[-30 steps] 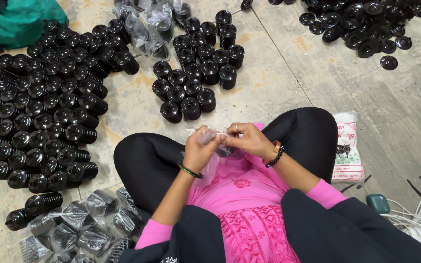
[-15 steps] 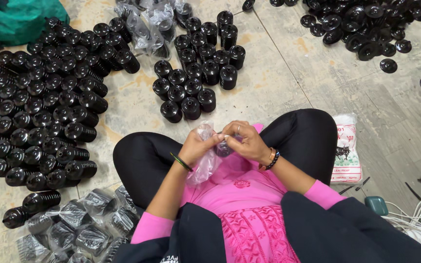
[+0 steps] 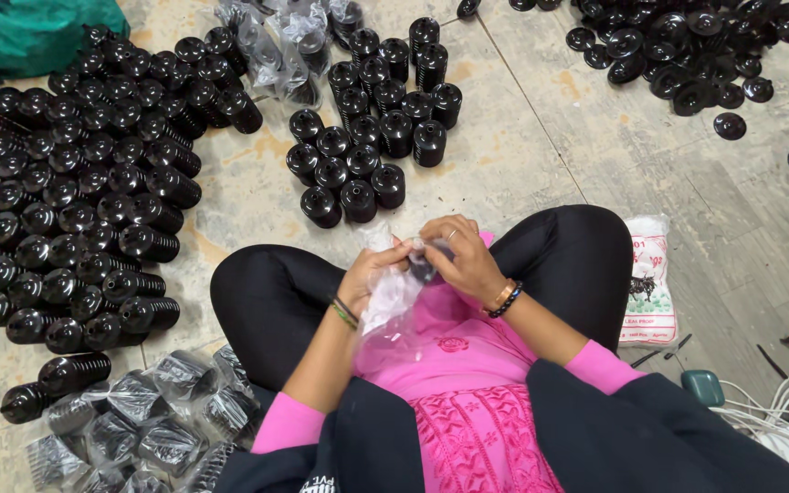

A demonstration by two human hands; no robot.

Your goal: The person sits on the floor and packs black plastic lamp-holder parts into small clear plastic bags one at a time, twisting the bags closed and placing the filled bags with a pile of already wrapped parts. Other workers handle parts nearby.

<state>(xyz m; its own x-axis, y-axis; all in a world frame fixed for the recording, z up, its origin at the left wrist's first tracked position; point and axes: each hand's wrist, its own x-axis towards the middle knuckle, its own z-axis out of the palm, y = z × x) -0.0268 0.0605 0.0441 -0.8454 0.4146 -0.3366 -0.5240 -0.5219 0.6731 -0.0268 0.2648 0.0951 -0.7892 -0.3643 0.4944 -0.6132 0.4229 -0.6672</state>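
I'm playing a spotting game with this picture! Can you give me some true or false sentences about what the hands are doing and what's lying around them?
1. Both hands hold a clear plastic bag. True: the left hand and the right hand meet at its top.
2. The bag is bright red. False: it is see-through, with a small dark part at its mouth.
3. Upright black ribbed parts stand on the floor ahead of the knees. True.
4. The bagged parts lie on the person's right. False: they lie on the left, by the left knee.
5. The right wrist is bare. False: it wears bracelets.
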